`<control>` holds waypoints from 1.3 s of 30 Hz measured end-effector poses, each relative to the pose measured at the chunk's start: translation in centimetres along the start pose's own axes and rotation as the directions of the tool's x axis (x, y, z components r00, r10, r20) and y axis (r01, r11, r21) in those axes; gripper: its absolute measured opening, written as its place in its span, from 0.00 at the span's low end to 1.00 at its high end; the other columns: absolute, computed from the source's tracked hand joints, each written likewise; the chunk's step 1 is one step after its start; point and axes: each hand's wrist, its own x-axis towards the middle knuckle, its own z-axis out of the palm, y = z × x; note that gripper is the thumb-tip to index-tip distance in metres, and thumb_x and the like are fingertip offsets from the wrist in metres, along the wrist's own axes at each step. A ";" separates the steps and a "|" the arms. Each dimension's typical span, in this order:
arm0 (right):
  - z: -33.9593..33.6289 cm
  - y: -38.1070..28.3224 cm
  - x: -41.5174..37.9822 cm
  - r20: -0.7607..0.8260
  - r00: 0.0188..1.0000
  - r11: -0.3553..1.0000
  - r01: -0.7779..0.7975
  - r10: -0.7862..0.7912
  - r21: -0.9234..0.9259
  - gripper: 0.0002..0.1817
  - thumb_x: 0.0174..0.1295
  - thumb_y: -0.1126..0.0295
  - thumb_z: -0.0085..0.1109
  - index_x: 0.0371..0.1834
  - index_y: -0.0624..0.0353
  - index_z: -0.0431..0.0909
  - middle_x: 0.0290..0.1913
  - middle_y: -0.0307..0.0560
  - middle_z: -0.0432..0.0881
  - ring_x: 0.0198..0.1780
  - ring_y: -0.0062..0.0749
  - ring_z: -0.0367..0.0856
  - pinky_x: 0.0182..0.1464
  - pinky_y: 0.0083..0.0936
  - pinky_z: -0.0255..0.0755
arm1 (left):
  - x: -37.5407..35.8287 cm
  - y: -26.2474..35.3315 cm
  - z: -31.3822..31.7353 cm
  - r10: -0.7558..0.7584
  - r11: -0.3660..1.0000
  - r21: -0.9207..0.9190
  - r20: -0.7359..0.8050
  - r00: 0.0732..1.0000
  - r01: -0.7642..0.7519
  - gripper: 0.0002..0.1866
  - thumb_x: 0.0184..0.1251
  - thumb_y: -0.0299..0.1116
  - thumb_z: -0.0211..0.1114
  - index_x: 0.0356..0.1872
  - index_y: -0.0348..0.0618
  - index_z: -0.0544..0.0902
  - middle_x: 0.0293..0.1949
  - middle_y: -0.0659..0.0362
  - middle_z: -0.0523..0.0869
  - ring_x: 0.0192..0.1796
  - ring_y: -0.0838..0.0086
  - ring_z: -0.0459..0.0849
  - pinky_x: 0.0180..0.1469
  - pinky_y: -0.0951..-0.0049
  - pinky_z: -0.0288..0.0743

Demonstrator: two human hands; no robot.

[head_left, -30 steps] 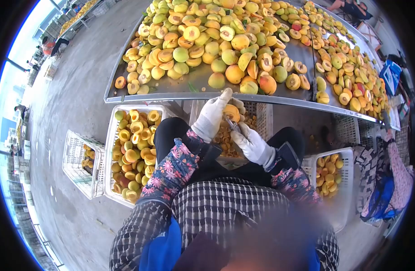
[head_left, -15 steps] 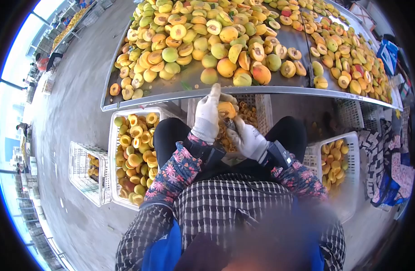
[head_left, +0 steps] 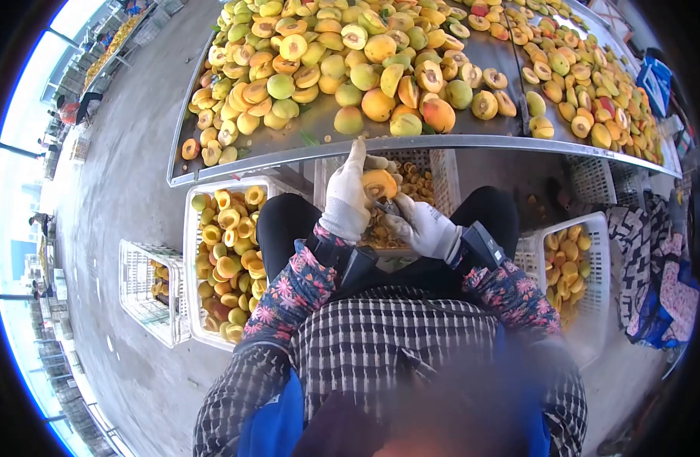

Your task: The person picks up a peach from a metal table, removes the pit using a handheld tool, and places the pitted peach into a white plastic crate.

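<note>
My left hand (head_left: 348, 196), in a whitish glove, holds a cut orange-yellow fruit half (head_left: 379, 184) just below the table's metal edge. Close on its right, my gloved right hand (head_left: 427, 227) has its fingers closed round a small dark tool (head_left: 388, 206) that touches the fruit's lower side. Most of the tool is hidden by the fingers. Beneath both hands, between the knees, stands a crate (head_left: 446, 177) holding fruit pieces. Many halved fruits (head_left: 327, 61) are heaped on the table above.
The metal table edge (head_left: 441, 142) crosses in front of the hands. A white crate of fruit halves (head_left: 188, 259) stands at the left, beside another crate (head_left: 148, 305). A further crate (head_left: 600, 282) is at the right. Distant people sit at the upper left.
The fruit has tilted slightly in my left hand, its cut face showing differently. My right hand has shifted slightly right. The camera view has moved a little.
</note>
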 end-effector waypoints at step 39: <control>1.9 -1.1 -1.7 0.512 0.853 -0.042 -0.511 0.103 0.859 0.20 0.73 0.47 0.44 0.40 0.53 0.72 0.18 0.34 0.63 0.12 0.19 0.57 0.12 0.16 0.51 | -0.2 -0.4 0.2 -0.008 0.995 -0.095 0.098 0.995 0.018 0.30 0.74 0.59 0.49 0.34 0.36 0.75 0.34 0.49 0.82 0.36 0.57 0.86 0.38 0.58 0.84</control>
